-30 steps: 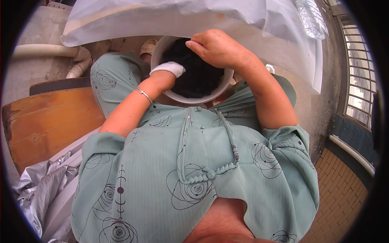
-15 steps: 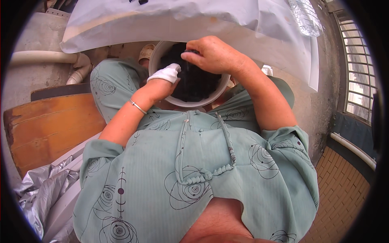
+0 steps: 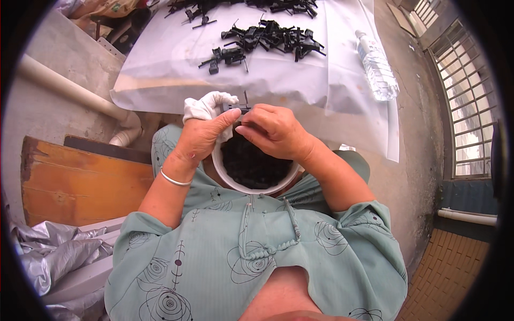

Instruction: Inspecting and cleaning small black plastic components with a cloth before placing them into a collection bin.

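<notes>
Above a white round bucket (image 3: 218,160), my left hand (image 3: 202,128) pinches a small black plastic part (image 3: 231,108) between its bare thumb and fingers covered in white cloth. A thin prong sticks up from the part. My right hand (image 3: 279,131) has its fingers closed at the part's right end; whether they grip the same part or another small piece is hidden. Dark pieces (image 3: 257,166) fill much of the bucket, too dark to tell apart. The bucket stands between my knees.
On the white-covered table (image 3: 176,69) ahead lie heaps of black plastic parts (image 3: 273,40). A clear water bottle (image 3: 377,67) lies near its right edge. To my left are an orange-brown wooden board (image 3: 85,179), a pale pipe (image 3: 75,91) and silver sheeting (image 3: 59,257).
Both hands have come up out of the bucket, and a black part now shows in my left hand. The view has tilted up, bringing the table's heaps into sight.
</notes>
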A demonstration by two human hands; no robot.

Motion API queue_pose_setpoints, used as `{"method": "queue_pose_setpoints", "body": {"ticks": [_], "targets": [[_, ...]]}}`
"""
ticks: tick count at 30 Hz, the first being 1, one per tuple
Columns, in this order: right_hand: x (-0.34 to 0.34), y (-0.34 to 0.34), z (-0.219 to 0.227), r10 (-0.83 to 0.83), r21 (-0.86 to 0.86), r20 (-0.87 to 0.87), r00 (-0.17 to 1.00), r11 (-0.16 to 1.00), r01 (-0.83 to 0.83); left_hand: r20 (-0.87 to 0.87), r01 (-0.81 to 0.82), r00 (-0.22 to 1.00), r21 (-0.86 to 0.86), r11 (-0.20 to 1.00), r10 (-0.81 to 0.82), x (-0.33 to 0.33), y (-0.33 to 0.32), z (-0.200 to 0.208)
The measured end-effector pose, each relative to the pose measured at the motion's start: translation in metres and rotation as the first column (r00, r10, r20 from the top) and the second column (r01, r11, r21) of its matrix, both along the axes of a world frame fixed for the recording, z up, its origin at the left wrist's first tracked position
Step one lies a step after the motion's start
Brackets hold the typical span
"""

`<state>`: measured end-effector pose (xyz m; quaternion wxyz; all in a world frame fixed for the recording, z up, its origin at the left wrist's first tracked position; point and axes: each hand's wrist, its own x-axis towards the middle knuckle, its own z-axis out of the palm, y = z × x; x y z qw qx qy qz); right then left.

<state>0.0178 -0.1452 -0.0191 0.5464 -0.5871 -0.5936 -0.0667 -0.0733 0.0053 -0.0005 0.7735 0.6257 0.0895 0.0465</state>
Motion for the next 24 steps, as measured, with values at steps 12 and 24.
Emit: {"method": "queue_pose_setpoints", "body": {"ticks": [12,24], "targets": [[0.020,-0.001,0.008,-0.136,0.160,0.028,0.990,0.979,0.130,0.234,-0.187,0.967,0.387,0.903,0.099,0.026,-0.009,0.025],[0.016,-0.006,0.008,-0.043,0.106,-0.313,0.949,0.991,0.080,0.346,-0.180,0.934,0.252,0.951,0.085,0.044,-0.025,0.004]]}}
